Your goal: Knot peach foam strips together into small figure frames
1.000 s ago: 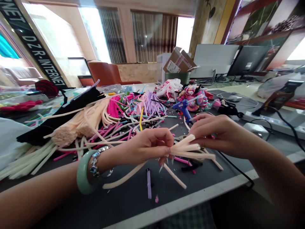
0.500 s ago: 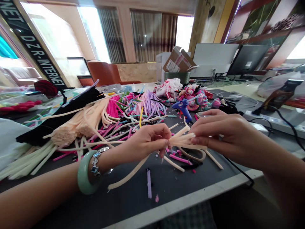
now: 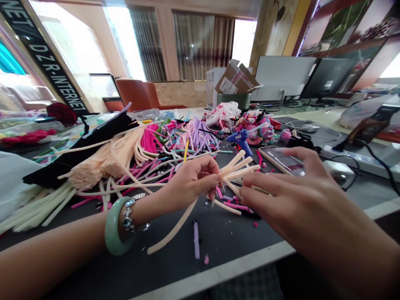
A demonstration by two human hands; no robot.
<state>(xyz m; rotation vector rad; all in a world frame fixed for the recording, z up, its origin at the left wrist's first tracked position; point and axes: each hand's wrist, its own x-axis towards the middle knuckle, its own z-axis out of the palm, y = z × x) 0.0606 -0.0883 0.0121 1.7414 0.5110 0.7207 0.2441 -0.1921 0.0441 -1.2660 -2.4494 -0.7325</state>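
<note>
My left hand (image 3: 196,181) pinches a small bunch of cream pipe cleaners (image 3: 240,171) between thumb and fingertips. Their short ends fan out to the right, while one longer cream length hangs down to the left below the wrist. Just right of the fanned ends is my right hand (image 3: 295,198), blurred a little, with its fingers apart and its index finger raised. Its lower fingertips are close to the lowest strands; whether they touch I cannot tell. A jade-green bangle (image 3: 114,227) and a jewelled bracelet (image 3: 128,212) circle my left wrist.
Bundles of peach pipe cleaners (image 3: 100,164) and lilac ones (image 3: 201,133) pile up behind my hands. A blue glue gun (image 3: 240,139) and a phone (image 3: 281,160) lie beyond. A short purple piece (image 3: 196,239) rests near the table edge (image 3: 218,273); a power strip (image 3: 346,156) is at right.
My right hand has let go of the strands, moved right and nearer to me, and spread its fingers. The strands fan wider, and the phone shows more fully.
</note>
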